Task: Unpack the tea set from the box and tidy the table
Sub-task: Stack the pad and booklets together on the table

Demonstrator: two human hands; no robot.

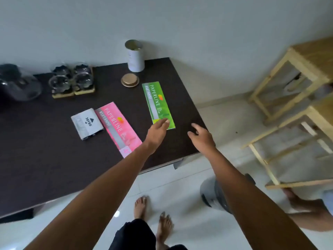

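On the dark table (pixel 45 159) lie a green receipt book (pixel 156 101), a pink receipt book (pixel 117 123) and a grey packet (pixel 86 123). My left hand (pixel 157 129) reaches over the green book's near end, fingers extended and touching it. My right hand (pixel 200 135) hovers open above the table's right edge, holding nothing. Glass cups (pixel 72 78) on wooden coasters stand at the back left, beside a dark glass teapot (pixel 18 85). A white tin (pixel 135 56) stands open at the back with its gold lid (pixel 130 79) in front of it.
A wooden shelf unit (pixel 297 98) lies tipped at the right, and another person's foot (pixel 302 201) is near it. A grey bin (pixel 216 193) stands on the white floor below the table's corner. My bare feet (pixel 153 215) are near the table's front edge.
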